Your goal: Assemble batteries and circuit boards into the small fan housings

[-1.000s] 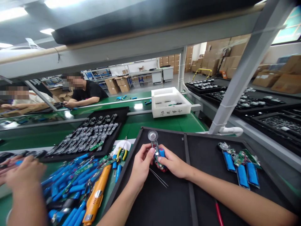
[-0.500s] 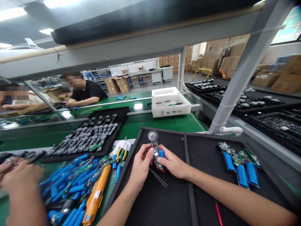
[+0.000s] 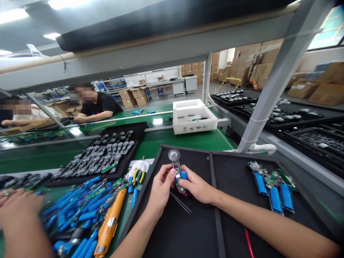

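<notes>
My left hand point(image 3: 160, 190) and my right hand point(image 3: 197, 187) both grip one small assembly point(image 3: 179, 176) over the black tray point(image 3: 188, 229): a blue battery cell joined to a green circuit board, with a round silver disc point(image 3: 173, 154) sticking up at its far end. My left thumb presses on the board. Two thin wires point(image 3: 180, 202) trail from the assembly onto the tray. Several finished blue cell assemblies point(image 3: 271, 186) lie on the tray to the right.
A heap of blue cells and boards point(image 3: 77, 211), an orange tool point(image 3: 109, 227) and yellow-handled cutters point(image 3: 138, 175) lie left of the tray. Another person's hand point(image 3: 18, 215) works at the far left. Behind are a black tray of parts point(image 3: 104, 152) and a white bin point(image 3: 194, 116).
My hands have barely moved on the assembly. The other person's hand at the left has shifted lower and further left.
</notes>
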`<state>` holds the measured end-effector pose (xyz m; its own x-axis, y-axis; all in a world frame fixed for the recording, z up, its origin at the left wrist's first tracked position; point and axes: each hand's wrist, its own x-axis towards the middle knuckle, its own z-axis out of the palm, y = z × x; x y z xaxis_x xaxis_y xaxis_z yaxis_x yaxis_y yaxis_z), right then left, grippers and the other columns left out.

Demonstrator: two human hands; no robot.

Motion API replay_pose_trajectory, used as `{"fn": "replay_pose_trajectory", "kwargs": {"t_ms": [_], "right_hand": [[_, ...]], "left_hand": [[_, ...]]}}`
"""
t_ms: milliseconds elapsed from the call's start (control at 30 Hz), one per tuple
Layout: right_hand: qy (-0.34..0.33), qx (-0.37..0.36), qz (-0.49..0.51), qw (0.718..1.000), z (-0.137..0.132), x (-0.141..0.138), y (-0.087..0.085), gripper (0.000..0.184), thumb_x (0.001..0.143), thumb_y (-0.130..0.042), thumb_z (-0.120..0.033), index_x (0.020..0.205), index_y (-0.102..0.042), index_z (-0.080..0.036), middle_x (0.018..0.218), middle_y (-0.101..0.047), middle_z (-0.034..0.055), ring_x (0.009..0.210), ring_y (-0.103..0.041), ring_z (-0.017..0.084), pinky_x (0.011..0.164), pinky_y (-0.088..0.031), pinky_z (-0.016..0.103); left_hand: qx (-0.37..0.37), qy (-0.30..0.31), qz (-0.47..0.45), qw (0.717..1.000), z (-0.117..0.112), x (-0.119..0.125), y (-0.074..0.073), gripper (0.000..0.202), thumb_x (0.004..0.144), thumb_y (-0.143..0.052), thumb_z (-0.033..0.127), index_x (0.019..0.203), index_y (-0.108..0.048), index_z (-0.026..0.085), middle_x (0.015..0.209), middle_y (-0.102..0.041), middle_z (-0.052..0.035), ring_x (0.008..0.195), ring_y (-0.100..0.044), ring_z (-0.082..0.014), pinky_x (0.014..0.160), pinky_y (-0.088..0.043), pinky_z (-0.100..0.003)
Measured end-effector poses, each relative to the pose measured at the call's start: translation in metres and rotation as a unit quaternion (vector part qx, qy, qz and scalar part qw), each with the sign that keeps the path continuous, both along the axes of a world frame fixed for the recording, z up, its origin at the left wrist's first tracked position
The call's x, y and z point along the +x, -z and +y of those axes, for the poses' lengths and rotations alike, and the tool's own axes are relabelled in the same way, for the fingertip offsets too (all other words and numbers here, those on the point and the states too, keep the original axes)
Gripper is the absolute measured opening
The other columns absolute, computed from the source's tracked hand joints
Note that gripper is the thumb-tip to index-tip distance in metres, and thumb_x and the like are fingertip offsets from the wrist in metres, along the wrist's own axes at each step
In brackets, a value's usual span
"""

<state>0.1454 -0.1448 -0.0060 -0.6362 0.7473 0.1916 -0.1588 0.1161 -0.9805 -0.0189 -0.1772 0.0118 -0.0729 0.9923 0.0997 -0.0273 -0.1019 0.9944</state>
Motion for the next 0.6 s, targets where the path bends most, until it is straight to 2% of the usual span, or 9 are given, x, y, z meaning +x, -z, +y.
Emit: {"fn": "replay_pose_trajectory", "kwargs": {"t_ms": [167,367,533,600], "right_hand": [[0.008,0.015,-0.011,1.0,-0.0003,0.0011,0.0001,0.014,0.1,-0.056,-0.031,0.108,-0.052,-0.02,0.092,-0.064,0.0002,0.08,-0.057,0.015,0.074,-0.046,0.027],[0.037,0.029,-0.021,0.999,0.0011,-0.0017,0.0024,0.03,0.096,-0.065,-0.043,0.111,-0.054,-0.019,0.086,-0.065,0.0004,0.07,-0.057,0.013,0.065,-0.046,0.025],[0.024,-0.024,0.012,0.999,0.0023,-0.0038,0.006,0.034,0.092,-0.069,-0.046,0.103,-0.051,-0.02,0.084,-0.066,0.0005,0.063,-0.059,0.012,0.057,-0.048,0.023],[0.02,-0.031,0.035,0.999,0.0025,-0.004,0.0055,0.036,0.091,-0.071,-0.044,0.105,-0.049,-0.02,0.084,-0.067,0.0005,0.063,-0.061,0.012,0.056,-0.048,0.022]], "left_hand": [[0.001,0.001,0.002,1.0,0.0002,-0.0007,0.0004,0.038,0.09,-0.069,0.047,0.113,-0.069,0.017,0.078,-0.059,0.0,0.065,-0.046,-0.0105,0.062,-0.042,-0.021],[0.002,0.009,0.002,1.0,-0.0021,0.0005,-0.0002,0.036,0.092,-0.067,0.046,0.113,-0.068,0.017,0.084,-0.06,-0.0016,0.068,-0.046,-0.0108,0.062,-0.041,-0.021],[0.007,0.043,-0.001,0.999,-0.0016,0.0003,0.0012,0.034,0.093,-0.066,0.045,0.112,-0.07,0.018,0.088,-0.058,-0.0024,0.069,-0.049,-0.0114,0.063,-0.043,-0.022],[0.02,0.046,-0.002,0.999,-0.0004,0.0003,0.0013,0.032,0.092,-0.067,0.044,0.109,-0.072,0.018,0.089,-0.056,-0.002,0.068,-0.049,-0.0108,0.063,-0.043,-0.022]]}}
